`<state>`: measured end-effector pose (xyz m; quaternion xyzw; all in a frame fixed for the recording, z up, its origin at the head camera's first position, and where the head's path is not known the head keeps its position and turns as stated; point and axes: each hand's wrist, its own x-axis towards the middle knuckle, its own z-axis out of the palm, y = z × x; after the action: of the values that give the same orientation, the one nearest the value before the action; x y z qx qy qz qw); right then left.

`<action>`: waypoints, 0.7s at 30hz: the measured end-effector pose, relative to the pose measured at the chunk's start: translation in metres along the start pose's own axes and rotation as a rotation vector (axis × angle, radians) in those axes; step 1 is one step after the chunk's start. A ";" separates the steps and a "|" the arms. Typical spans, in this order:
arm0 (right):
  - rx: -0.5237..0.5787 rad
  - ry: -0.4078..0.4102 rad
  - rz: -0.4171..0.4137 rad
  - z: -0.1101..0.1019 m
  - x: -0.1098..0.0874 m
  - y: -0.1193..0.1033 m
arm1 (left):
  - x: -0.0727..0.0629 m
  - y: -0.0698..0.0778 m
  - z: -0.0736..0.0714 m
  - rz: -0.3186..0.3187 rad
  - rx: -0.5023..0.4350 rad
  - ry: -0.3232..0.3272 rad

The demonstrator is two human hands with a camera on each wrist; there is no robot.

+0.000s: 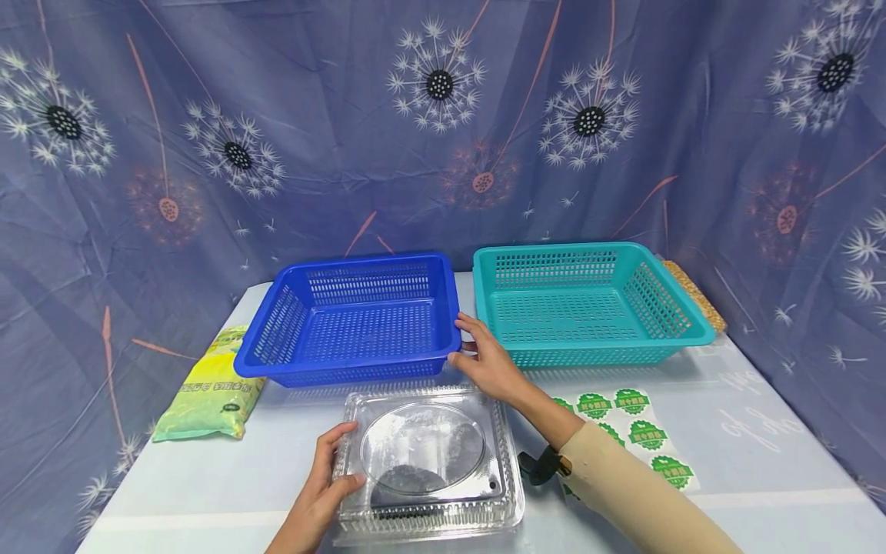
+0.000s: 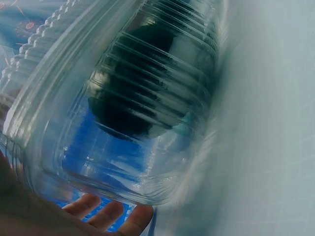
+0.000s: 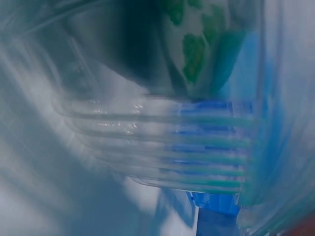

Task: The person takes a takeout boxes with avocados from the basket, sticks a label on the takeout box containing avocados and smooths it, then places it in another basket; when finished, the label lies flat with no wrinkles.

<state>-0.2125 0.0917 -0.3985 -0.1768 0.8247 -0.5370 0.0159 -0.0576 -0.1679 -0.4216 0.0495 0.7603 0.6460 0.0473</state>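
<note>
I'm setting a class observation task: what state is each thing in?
clear container, roughly level; open or shut unclear
blue basket, upright, open-topped
teal basket, upright, open-topped
yellow bag, lying down
sticker sheet, flat, partly hidden
woven item, partly hidden
left hand, holding the clear container
right hand, thumb and fingers apart; contact unclear

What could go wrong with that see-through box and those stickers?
The clear container looks thin, so the left hand gripping its side might dent it by squeezing hard. The right hand looks close to the blue basket, so it might bump it. The sleeve reaches over part of the sticker sheet and could nudge it.
</note>
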 end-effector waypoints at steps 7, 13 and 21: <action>0.001 -0.012 -0.060 -0.004 -0.008 -0.003 | 0.001 -0.001 -0.001 -0.026 -0.019 0.002; -0.004 -0.024 -0.101 -0.008 -0.019 -0.007 | 0.001 -0.002 -0.001 -0.020 -0.010 0.001; -0.046 -0.010 -0.131 -0.025 -0.041 -0.009 | 0.001 0.000 0.001 -0.033 0.031 0.016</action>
<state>-0.1773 0.1227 -0.3868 -0.2332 0.8234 -0.5169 -0.0193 -0.0590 -0.1672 -0.4219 0.0325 0.7714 0.6335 0.0511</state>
